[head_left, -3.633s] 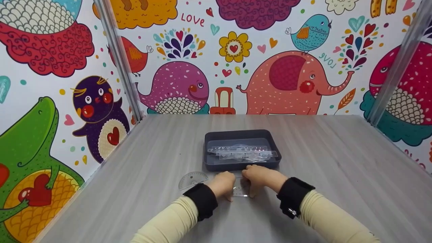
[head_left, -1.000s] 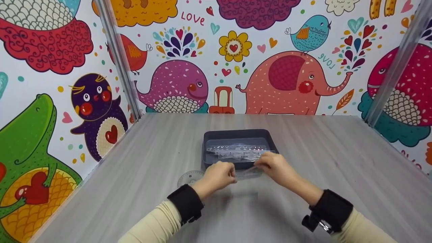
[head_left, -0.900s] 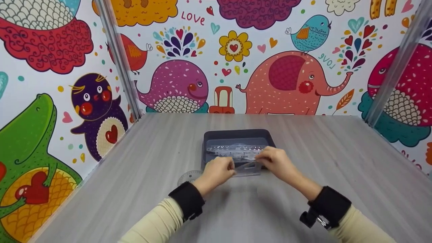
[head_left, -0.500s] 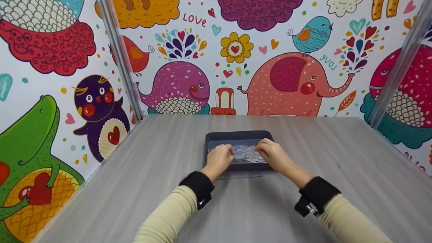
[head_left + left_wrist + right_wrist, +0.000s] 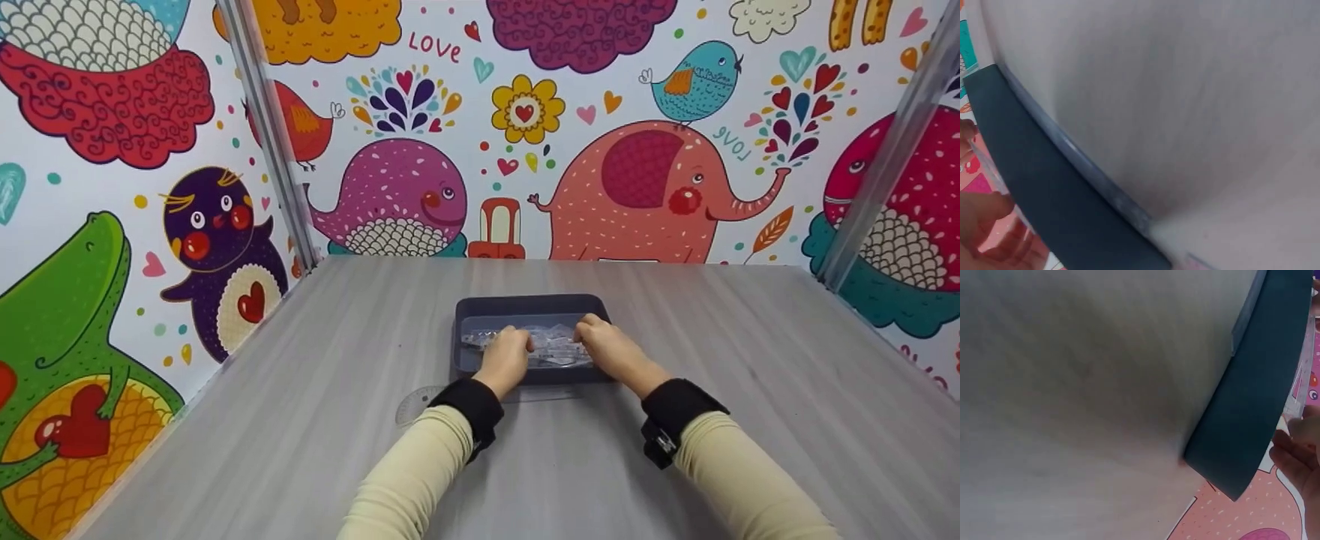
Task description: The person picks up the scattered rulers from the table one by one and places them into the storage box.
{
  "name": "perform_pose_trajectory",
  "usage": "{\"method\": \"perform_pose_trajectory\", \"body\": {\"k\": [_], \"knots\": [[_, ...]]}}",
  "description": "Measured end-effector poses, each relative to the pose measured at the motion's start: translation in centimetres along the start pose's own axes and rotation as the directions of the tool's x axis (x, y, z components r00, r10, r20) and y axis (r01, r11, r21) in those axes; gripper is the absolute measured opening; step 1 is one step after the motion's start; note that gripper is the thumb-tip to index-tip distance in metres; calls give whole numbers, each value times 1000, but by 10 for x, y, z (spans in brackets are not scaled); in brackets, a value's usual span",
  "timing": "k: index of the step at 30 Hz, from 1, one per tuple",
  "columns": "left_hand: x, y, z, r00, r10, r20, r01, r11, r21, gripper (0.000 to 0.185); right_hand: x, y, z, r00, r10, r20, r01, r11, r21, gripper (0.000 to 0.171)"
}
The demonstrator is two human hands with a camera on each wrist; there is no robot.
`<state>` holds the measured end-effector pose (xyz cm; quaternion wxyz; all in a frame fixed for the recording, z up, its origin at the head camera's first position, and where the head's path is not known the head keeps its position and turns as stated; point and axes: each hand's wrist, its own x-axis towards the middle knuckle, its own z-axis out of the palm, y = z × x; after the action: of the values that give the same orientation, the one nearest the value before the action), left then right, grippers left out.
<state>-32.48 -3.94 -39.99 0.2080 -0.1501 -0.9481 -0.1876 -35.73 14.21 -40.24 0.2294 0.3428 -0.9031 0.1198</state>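
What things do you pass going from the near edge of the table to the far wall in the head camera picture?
Clear protractor → left hand and right hand → dark tray → bare table → cartoon animal wall.

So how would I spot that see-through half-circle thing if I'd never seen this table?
Start at the grey wooden table and find the dark tray in its middle. Just in front of the tray's left corner, beside the left hand, lies the protractor: alone outside the tray, flat, clear and rounded.
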Motion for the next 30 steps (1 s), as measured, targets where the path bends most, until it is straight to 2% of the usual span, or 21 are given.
{"method": "perform_pose_trajectory", "body": {"k": [5,11,18,25,28,30], "knots": [[-3,-1,4,998,50,39,-52,996,73,8,3,-5,5,991,101,85,-95,993,-70,7],[-5,-1,6,996,38,86,-45,995,85,17,3,-8,7,983,100,153,-79,988,-136,7],[-6,-3,7,997,22,78,-32,990,137,18,4,-10,7,991,30,129,-9,987,-160,9],[-6,-3,4,991,-12,134,-2,994,109,18,2,-10,6,985,99,138,-75,982,-172,11],[-7,-3,-2,989,-11,146,-2,996,92,17,-1,-11,0,989,109,104,-92,984,-152,16],[-9,-3,-8,991,1,136,-11,997,79,16,-3,-14,-6,995,82,57,-72,986,-148,17]]}}
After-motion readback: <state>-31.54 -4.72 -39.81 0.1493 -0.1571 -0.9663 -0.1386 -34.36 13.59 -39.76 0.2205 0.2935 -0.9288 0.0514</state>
